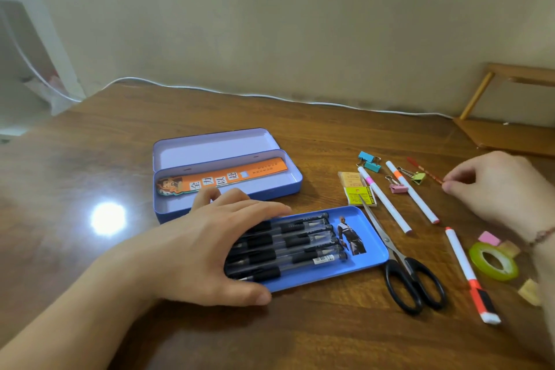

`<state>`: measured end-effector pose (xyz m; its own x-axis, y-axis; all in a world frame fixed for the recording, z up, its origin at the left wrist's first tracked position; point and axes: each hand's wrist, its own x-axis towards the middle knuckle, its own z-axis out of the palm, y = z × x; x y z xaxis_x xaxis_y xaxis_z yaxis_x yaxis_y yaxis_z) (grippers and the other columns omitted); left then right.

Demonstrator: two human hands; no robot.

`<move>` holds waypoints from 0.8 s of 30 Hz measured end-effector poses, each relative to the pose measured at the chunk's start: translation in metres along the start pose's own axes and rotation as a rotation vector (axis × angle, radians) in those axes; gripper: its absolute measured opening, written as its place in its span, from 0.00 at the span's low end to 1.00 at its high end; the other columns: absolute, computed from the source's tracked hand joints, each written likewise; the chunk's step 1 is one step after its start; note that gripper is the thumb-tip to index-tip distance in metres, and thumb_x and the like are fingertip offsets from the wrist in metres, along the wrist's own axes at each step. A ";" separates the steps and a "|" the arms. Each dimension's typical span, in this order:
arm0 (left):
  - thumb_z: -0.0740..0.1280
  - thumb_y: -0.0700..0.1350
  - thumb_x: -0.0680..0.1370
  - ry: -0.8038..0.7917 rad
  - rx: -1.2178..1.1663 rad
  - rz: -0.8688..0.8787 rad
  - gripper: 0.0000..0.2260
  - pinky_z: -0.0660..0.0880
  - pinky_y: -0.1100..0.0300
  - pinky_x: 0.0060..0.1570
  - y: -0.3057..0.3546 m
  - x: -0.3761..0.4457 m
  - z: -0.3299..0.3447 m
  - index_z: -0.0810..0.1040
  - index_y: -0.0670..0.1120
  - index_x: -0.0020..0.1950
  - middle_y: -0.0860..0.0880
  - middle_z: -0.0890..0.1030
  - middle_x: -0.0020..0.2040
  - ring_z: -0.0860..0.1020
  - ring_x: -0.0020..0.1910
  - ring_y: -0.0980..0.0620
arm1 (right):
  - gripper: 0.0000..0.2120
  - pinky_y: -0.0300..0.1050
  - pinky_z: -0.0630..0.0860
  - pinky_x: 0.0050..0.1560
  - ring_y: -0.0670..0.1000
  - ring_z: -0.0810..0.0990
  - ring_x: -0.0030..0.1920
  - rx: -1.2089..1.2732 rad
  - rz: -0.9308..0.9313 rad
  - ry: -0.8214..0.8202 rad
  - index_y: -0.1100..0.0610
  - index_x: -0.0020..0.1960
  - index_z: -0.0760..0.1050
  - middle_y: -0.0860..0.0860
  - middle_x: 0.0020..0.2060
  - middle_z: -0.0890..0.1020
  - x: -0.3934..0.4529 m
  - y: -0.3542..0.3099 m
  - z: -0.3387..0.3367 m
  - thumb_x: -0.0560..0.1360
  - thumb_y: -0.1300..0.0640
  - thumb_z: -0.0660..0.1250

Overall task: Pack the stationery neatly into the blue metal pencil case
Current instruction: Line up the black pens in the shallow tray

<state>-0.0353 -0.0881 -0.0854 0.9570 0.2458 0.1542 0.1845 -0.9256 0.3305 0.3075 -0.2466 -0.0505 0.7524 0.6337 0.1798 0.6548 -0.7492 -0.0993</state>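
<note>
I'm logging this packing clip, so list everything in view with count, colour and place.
case: 1, blue, open, table centre
bookmark: 1, orange, in case
tray: 1, blue, before case
pens: several, black, in tray
scissors: 1, black, right of tray
markers: 3, white, right
clips: 4, blue, pink, green, right rear
erasers: 2, yellow, beside markers
tape: 1, green, far right
red stick: 1, far right
table: 1, brown
left hand: on pens
right hand: pinches red stick

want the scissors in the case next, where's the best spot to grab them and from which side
Grip the scissors at the black loop handles, coming from above on the near side. They lie flat and closed, handles toward the person; the tips rest on the yellow eraser beside the blue tray.
</note>
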 end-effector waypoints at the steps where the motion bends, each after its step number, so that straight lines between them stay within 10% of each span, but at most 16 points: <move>1: 0.67 0.68 0.69 0.016 -0.003 -0.006 0.37 0.51 0.59 0.69 0.000 0.000 -0.001 0.59 0.61 0.74 0.70 0.68 0.64 0.59 0.67 0.69 | 0.05 0.45 0.74 0.37 0.48 0.74 0.41 0.025 -0.097 0.095 0.48 0.47 0.83 0.46 0.41 0.80 -0.006 -0.005 -0.005 0.74 0.50 0.69; 8: 0.68 0.49 0.73 0.088 0.048 -0.078 0.28 0.50 0.69 0.65 -0.008 0.001 -0.004 0.64 0.58 0.72 0.69 0.72 0.58 0.58 0.62 0.75 | 0.06 0.46 0.78 0.40 0.44 0.79 0.43 0.272 -1.072 -0.026 0.46 0.47 0.83 0.40 0.41 0.82 -0.088 -0.087 -0.013 0.72 0.49 0.69; 24: 0.64 0.72 0.68 0.010 0.072 -0.091 0.36 0.56 0.54 0.67 -0.003 0.001 0.000 0.62 0.61 0.72 0.67 0.73 0.61 0.63 0.64 0.68 | 0.06 0.44 0.78 0.38 0.46 0.79 0.44 0.125 -1.207 -0.105 0.44 0.49 0.82 0.42 0.43 0.82 -0.101 -0.101 -0.003 0.72 0.48 0.71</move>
<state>-0.0353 -0.0847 -0.0865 0.9333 0.3324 0.1361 0.2866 -0.9174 0.2761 0.1648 -0.2359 -0.0555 -0.3468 0.9271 0.1422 0.9355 0.3527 -0.0182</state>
